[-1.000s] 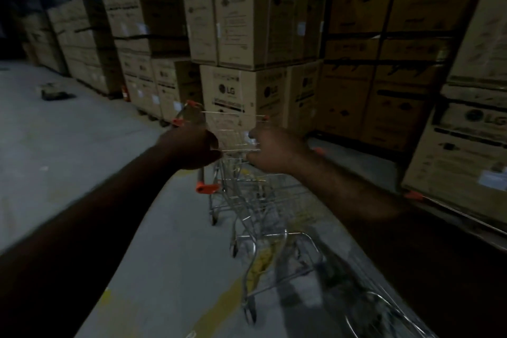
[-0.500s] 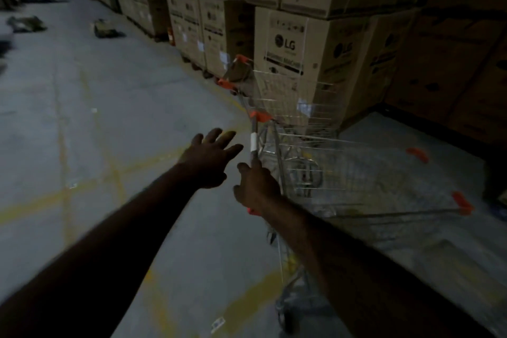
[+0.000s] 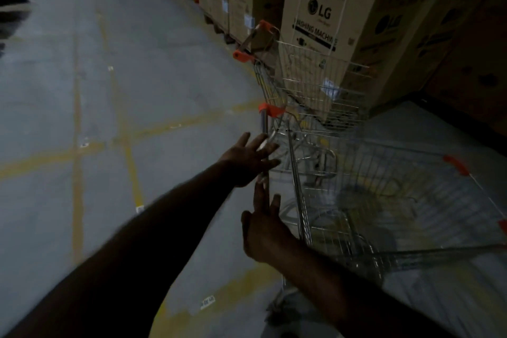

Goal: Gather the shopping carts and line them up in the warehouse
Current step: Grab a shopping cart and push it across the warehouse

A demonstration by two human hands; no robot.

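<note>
The left hand (image 3: 248, 157) and right hand (image 3: 263, 230) are hovering beside the near cart (image 3: 384, 228), each grip spread, holding nothing, probably lining up to nest it into the far cart (image 3: 310, 90).

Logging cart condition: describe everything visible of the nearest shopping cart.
The nearest shopping cart is a silver wire basket with orange corner caps and an orange cap on its handle bar. Upright, seemingly empty, it stands on the concrete floor beside a second cart. The left hand and right hand, both open, are at its handle; contact is blurred.
</note>
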